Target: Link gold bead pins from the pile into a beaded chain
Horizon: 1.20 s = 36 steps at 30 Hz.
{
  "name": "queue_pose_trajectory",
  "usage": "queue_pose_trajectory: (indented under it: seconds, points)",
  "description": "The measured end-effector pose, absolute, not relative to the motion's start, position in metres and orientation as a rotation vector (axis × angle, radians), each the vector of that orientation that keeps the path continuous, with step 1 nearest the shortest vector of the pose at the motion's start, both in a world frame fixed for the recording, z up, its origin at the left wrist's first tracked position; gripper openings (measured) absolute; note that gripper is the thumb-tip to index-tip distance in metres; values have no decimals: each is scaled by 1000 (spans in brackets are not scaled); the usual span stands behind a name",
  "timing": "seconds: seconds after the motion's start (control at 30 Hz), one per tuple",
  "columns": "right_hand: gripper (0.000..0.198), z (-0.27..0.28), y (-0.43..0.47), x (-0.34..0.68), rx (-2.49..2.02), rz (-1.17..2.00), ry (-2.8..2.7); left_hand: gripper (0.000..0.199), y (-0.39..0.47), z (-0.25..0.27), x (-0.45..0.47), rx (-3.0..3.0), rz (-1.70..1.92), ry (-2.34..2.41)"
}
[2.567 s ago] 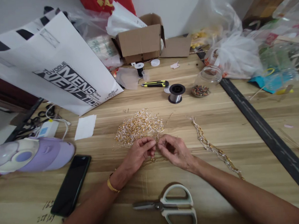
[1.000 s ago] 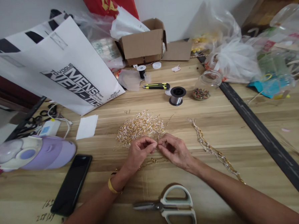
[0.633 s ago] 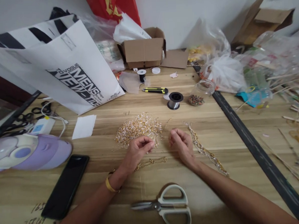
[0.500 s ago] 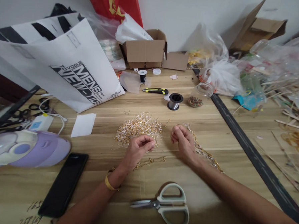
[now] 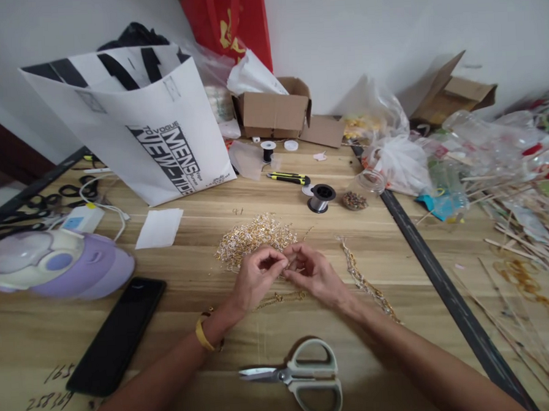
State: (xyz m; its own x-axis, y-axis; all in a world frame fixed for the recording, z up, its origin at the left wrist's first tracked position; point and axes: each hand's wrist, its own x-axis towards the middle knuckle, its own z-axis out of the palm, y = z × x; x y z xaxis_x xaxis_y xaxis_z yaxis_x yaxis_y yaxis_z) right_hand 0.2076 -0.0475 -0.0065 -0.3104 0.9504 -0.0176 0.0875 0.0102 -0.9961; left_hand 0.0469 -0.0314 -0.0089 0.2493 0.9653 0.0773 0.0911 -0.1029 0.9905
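Observation:
Both hands meet at the near edge of a loose heap of small gold and silver links [image 5: 253, 234]. My left hand [image 5: 259, 278] is closed, thumb and forefinger pinched on a tiny piece whose kind is too small to make out. Fingertips of my right hand [image 5: 317, 275] are bent together against those of the left; what lies between them is mostly hidden. Just below, a thin gold chain [image 5: 279, 298] lies on the wooden table, partly covered by the left hand. A gold and silver linked chain [image 5: 368, 286] stretches beside the right wrist.
Scissors [image 5: 311, 375] lie nearest me, between the forearms. A black phone [image 5: 118, 336] and a purple device [image 5: 75, 265] are at left. Behind the heap are a wire spool [image 5: 321, 198], a yellow-black utility knife [image 5: 289, 178] and a jar of beads [image 5: 356, 200]. A dark strip [image 5: 438, 270] crosses the right.
My right hand has moved left from beside the linked chain to the left hand's fingertips. The left hand keeps its pinch above the heap's edge. The camera view has shifted slightly.

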Motion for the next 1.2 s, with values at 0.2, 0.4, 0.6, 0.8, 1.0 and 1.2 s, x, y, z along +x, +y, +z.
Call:
queue_pose_trajectory:
  seconds: [0.2,0.4,0.6,0.8,1.0,1.2]
  points:
    - [27,-15,-49,211,-1158,1337,-1484,10,-30,-3,51,1530,1036,1042]
    - [18,-20,-56,217,-1251,1092,-1608,12,-32,-11,53,1559,957,1053]
    - [14,-25,-60,218,-1237,980,-1701,10,-35,-22,50,1655,950,1081]
    - [12,-34,-60,219,-1168,829,-1843,11,-35,-24,46,1724,916,1081]
    - [11,-40,-58,218,-1100,745,-1919,12,-32,-27,43,1797,887,1075]
    - [12,-42,-53,216,-1040,647,-1934,10,-28,-31,41,1844,835,1105]
